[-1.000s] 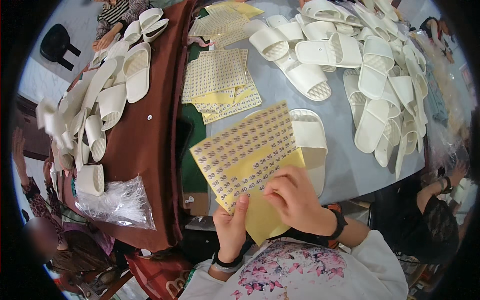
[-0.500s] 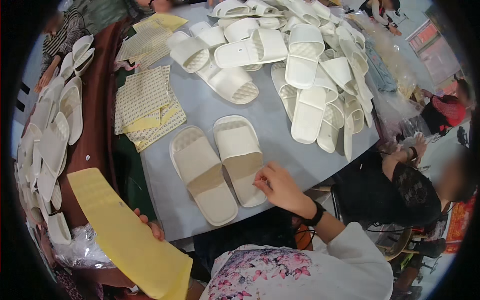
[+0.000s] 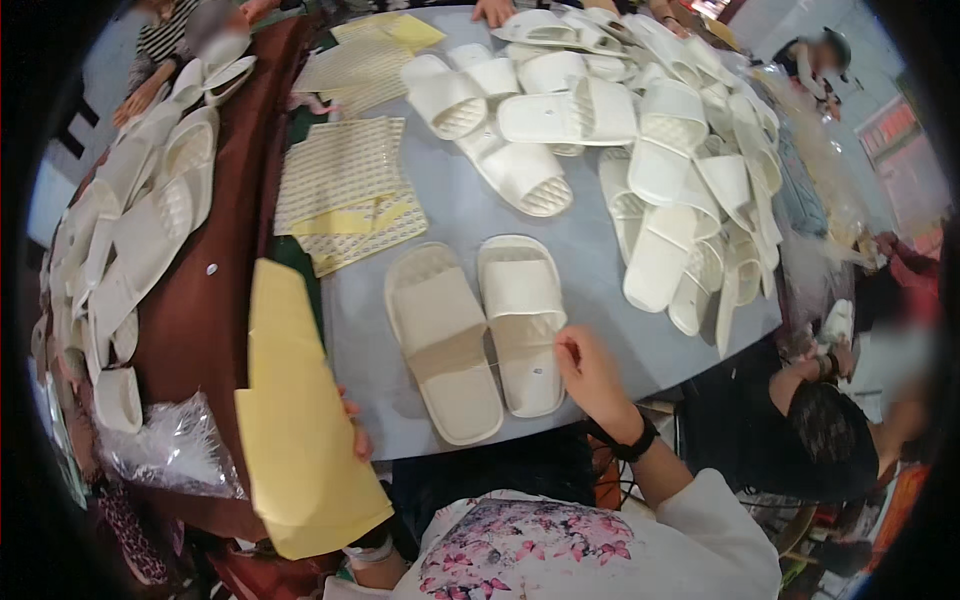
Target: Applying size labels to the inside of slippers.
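Two off-white slippers lie side by side at the near edge of the grey table. The right slipper (image 3: 520, 300) has a small round sticker (image 3: 540, 371) on its insole; none shows on the left slipper (image 3: 447, 335). Beside the right slipper's outer edge is my right hand (image 3: 588, 370), its fingers curled together and nothing visible in them. My left hand (image 3: 357, 430) grips a yellow sheet (image 3: 300, 420) at its right edge. The sheet stands upright left of the slippers, its plain side showing, and hides most of that hand.
White slippers (image 3: 665, 150) are heaped across the table's far right. Printed sticker sheets (image 3: 340, 175) lie at its left. More slippers (image 3: 150, 225) and a clear plastic bag (image 3: 175, 445) rest on the brown surface. Other people sit around; another person's hand (image 3: 494, 12) touches the far edge.
My right hand has drawn back from over the right slipper's insole, uncovering a round sticker there. My left hand has swung the yellow sheet more upright. The view has shifted slightly.
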